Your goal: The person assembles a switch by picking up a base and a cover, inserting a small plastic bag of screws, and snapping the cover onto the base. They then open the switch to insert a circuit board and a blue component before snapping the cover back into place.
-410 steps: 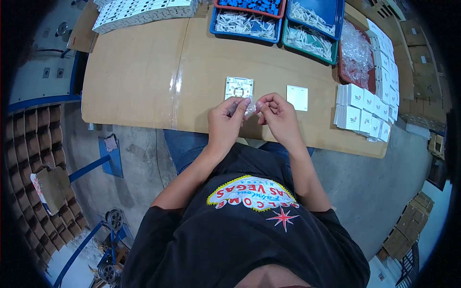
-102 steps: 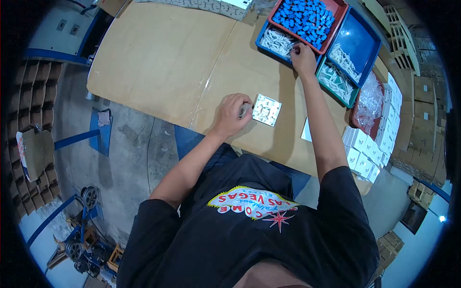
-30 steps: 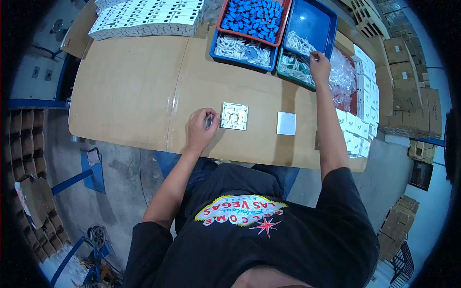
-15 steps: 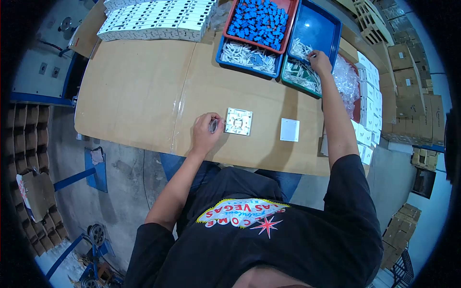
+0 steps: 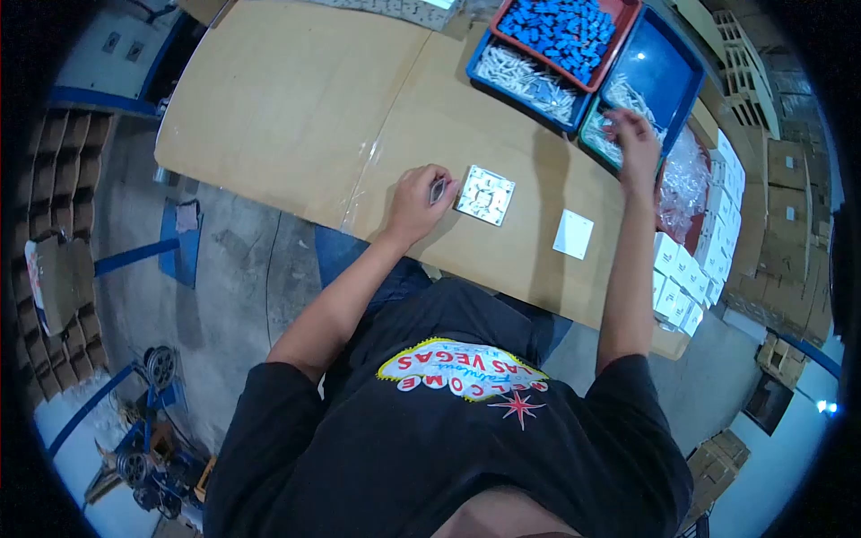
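Note:
My left hand (image 5: 420, 201) rests on the cardboard tabletop, fingers curled around a small dark-and-shiny thing (image 5: 438, 190) that I cannot make out. Just right of those fingers lies a square white plate with metallic fittings (image 5: 485, 195). Farther right is a plain white square plate (image 5: 573, 234). My right hand (image 5: 635, 143) is above the green tray (image 5: 599, 148), its fingers bent together; whether a small part is between them is hidden. Small white plastic pieces (image 5: 630, 95) lie in the near end of the blue tray (image 5: 668, 58) beyond it.
A red tray (image 5: 628, 25) of blue pieces (image 5: 560, 36) sits over another blue tray of white pieces (image 5: 529, 81). Stacked white boxes (image 5: 677, 282) and clear plastic wrap (image 5: 683, 184) line the right side. More white units (image 5: 404, 7) stand along the back edge.
The whole view has turned and shifted. My right hand has drawn back from the white pieces in the blue tray, toward the green tray. My left hand stays beside the plate with fittings.

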`<state>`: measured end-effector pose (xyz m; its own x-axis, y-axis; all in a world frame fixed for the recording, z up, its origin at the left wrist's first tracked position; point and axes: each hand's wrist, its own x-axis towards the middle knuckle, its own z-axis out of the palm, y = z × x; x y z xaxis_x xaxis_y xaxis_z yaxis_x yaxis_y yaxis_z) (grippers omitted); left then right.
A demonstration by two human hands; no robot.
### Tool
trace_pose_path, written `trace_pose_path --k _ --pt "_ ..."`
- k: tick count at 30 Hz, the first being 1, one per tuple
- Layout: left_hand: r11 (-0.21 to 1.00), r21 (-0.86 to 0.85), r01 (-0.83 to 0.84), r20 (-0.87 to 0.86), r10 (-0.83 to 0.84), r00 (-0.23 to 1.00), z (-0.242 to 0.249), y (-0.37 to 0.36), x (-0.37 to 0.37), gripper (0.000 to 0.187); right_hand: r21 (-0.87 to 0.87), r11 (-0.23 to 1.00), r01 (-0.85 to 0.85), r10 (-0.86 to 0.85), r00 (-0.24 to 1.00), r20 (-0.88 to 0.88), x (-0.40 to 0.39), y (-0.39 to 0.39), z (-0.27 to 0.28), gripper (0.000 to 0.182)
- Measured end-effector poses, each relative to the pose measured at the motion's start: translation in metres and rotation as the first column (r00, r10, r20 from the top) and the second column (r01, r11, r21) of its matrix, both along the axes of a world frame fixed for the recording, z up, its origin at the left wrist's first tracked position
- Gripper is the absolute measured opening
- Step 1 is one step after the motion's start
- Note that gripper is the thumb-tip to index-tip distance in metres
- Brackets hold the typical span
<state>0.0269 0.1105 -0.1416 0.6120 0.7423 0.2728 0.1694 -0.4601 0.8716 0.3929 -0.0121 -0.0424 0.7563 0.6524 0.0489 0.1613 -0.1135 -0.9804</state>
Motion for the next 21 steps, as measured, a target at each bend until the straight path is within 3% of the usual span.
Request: trace_pose_path --k 5,6,8,9,12,21 --pt "0.999 -0.032 0.036 -0.056 -0.038 0.998 -0.001 -0.001 -0.003 0.019 -0.022 0.945 -0.326 0.305 0.904 -0.299 -0.149 0.016 -0.024 0.021" --pt "0.999 -0.030 0.041 -0.061 -0.043 0.997 -0.003 -0.002 -0.002 0.019 -0.018 0.947 -0.321 0.301 0.904 -0.303 -0.168 0.018 -0.023 0.021" --pt "0.999 -0.019 0.033 -0.033 -0.033 0.999 -0.007 -0.001 -0.003 0.021 -0.173 0.854 -0.491 0.484 0.871 -0.083 -0.199 0.023 -0.016 0.016" --pt "0.999 -0.011 0.034 -0.034 -0.035 0.999 -0.005 0.000 -0.003 0.021 -0.165 0.856 -0.490 0.483 0.872 -0.080 -0.208 0.026 -0.009 0.016" --pt "1.000 -0.017 0.009 -0.038 -0.009 0.999 -0.002 -0.001 -0.002 0.021 -0.263 0.793 -0.549 0.603 0.769 0.213 -0.219 0.033 -0.001 0.013" --pt "0.997 -0.062 0.047 -0.043 -0.049 0.998 -0.010 0.000 -0.007 0.027 -0.401 0.732 -0.551 0.676 0.659 0.330 -0.234 0.040 -0.009 0.013"
